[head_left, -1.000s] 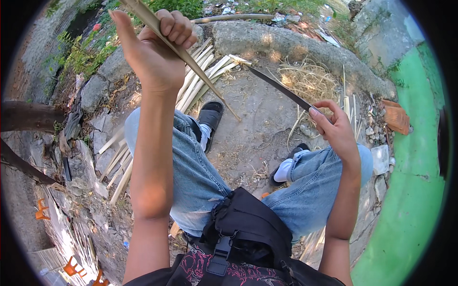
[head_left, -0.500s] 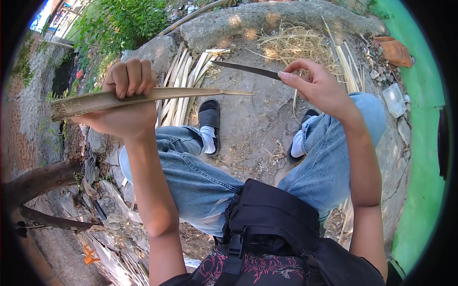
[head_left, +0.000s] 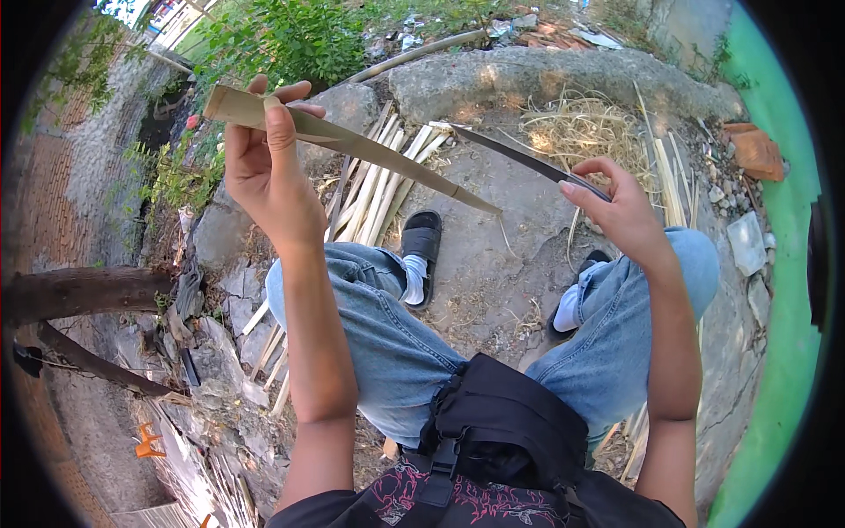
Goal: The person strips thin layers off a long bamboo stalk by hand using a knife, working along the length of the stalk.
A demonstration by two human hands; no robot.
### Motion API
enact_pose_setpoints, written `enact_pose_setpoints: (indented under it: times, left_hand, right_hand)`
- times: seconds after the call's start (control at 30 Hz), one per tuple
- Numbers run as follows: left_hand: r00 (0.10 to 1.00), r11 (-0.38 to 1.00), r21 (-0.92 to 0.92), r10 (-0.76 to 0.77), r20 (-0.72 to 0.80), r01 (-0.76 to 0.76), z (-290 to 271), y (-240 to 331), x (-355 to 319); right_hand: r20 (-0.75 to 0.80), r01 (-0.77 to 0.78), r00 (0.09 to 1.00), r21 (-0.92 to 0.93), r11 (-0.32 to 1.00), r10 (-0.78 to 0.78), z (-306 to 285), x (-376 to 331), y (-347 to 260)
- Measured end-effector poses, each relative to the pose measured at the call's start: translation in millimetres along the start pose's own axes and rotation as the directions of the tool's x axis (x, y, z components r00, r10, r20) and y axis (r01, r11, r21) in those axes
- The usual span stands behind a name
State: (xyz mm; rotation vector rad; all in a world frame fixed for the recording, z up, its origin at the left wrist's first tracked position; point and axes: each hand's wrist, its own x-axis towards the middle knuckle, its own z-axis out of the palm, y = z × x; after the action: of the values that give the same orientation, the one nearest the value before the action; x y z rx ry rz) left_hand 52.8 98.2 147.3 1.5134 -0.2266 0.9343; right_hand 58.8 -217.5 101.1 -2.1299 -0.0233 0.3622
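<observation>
My left hand (head_left: 275, 167) pinches a long split bamboo strip (head_left: 387, 158) near its wide end, thumb on top and fingertips behind it. The strip slants down to the right and tapers to a thin, frayed tip above the ground. In my right hand (head_left: 623, 211) is a knife (head_left: 519, 156) with a long dark narrow blade, held by its handle and pointing up and left. The blade is apart from the strip. Most of the knife's handle is hidden by my fingers.
Several pale split strips (head_left: 377, 189) lie beyond my left foot. A heap of curly shavings (head_left: 581, 132) lies by a low concrete kerb (head_left: 563, 77). More strips (head_left: 671, 180) lie at the right, near a green wall (head_left: 783, 290). A branch (head_left: 88, 293) juts in at left.
The bamboo strip has turned from nearly level to slanting down rightward. My left hand has gone from wrapped fingers to a thumb pinch. The view has shifted, and the knife tilts more steeply.
</observation>
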Motion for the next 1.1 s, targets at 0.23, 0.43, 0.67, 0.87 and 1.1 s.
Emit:
enact_pose_setpoints:
  times: [0.23,0.43,0.67,0.87,1.1]
  left_hand:
    - [0.994,0.994,-0.018,0.106,-0.036,-0.107,11.6,27.2,18.5]
    - [0.999,0.988,0.156,0.016,0.03,-0.021,17.1,46.5,29.9]
    - [0.998,0.999,0.004,0.049,0.033,-0.049,53.4,62.8,26.6]
    - [0.99,0.97,-0.217,-0.09,0.11,0.113,50.7,35.6,12.9]
    - [0.94,0.957,-0.14,-0.209,0.271,0.253,15.8,18.0,8.7]
  right_hand:
    - [-0.102,0.053,0.994,0.096,0.994,-0.043,-3.3,3.3,-2.0]
    - [-0.214,0.136,0.975,0.327,0.935,-0.067,3.0,3.5,-1.6]
    - [-0.098,0.359,0.933,0.237,0.903,-0.345,14.4,2.7,-7.5]
    - [-0.01,0.391,0.92,-0.062,0.918,-0.392,37.4,17.0,7.1]
    - [-0.188,0.399,0.811,-0.516,0.758,-0.555,38.1,14.1,2.9]
